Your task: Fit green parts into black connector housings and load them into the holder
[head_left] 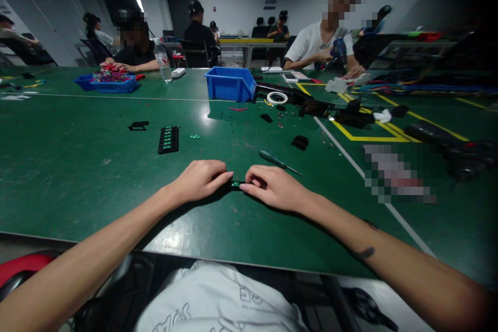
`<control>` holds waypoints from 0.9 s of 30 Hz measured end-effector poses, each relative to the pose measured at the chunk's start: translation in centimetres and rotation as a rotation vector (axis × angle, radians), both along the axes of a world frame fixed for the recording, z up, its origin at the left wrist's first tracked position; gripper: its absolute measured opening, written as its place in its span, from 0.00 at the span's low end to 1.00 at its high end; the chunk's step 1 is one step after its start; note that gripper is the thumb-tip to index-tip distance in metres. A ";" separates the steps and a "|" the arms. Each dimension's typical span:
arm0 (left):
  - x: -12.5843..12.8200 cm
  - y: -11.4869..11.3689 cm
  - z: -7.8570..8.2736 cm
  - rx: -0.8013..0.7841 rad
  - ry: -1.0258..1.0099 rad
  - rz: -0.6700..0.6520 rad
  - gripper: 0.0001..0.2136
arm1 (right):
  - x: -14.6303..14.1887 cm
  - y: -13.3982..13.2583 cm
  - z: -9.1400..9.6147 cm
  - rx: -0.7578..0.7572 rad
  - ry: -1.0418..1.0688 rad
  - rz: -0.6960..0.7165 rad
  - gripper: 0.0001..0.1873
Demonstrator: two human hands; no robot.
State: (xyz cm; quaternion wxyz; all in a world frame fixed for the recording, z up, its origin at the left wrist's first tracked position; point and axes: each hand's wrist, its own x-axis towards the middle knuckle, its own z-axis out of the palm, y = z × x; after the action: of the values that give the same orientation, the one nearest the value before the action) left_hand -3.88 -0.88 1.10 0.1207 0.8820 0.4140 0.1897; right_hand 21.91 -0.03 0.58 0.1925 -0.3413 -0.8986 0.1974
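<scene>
While both hands pinch a small, dark, glossy part [235,185] on the matte green table [78,166], left hand [200,179] and right hand [272,187] meeting, a slim green-handled screwdriver [278,161] lies just behind.

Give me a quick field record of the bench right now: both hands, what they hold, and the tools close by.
left hand: pinches one end of the part
right hand: pinches the other end
part: small, black with green, on or just over the table
screwdriver: green handle, lies just beyond the right hand, untouched
strip: black with green inserts, beyond the left hand
bin: blue, far middle of the table
tape roll: white, to the right of the bin
</scene>
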 end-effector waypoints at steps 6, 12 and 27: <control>-0.7 -0.2 0.8 -0.088 -0.021 -0.064 0.18 | 0.2 -0.1 0.2 -0.020 -0.028 0.008 0.15; -1.2 0.0 0.8 -0.121 -0.029 -0.095 0.13 | 0.3 0.0 -0.1 -0.040 0.014 -0.010 0.14; -1.6 0.2 1.2 -0.195 0.015 -0.127 0.11 | 0.5 0.4 -0.6 0.017 0.040 0.097 0.12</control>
State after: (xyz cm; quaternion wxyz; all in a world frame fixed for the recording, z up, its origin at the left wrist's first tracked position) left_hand -5.49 -0.63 2.31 0.2147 0.8919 0.3749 0.1336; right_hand 22.41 0.36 -0.01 0.2033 -0.2919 -0.9117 0.2056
